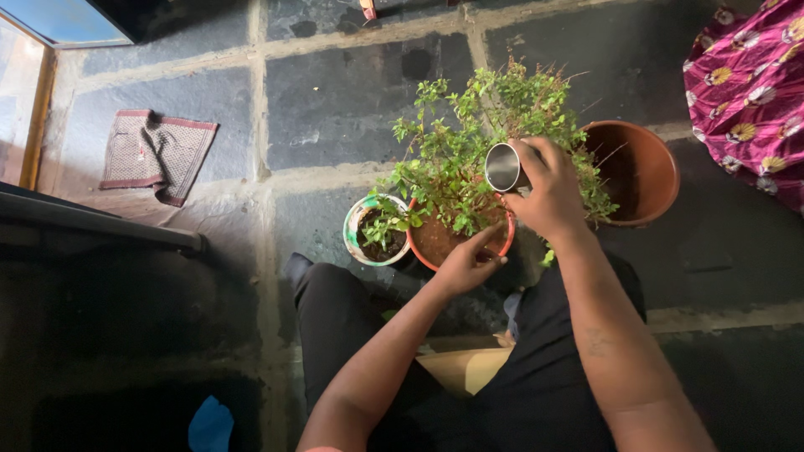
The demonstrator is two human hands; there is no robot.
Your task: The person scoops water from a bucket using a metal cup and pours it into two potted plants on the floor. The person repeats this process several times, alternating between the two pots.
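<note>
Right hand [548,194] fingers wrapped around steel cup [503,166], tipped sideways over the plant [486,142] in the orange pot [423,247]. Left hand [469,261] fingers pressed together, tips at the soil by the rim. Best bet: tilt slowly, aim at the soil, not leaves, steady the pot. Small pot [358,243] sits just beside it.
</note>
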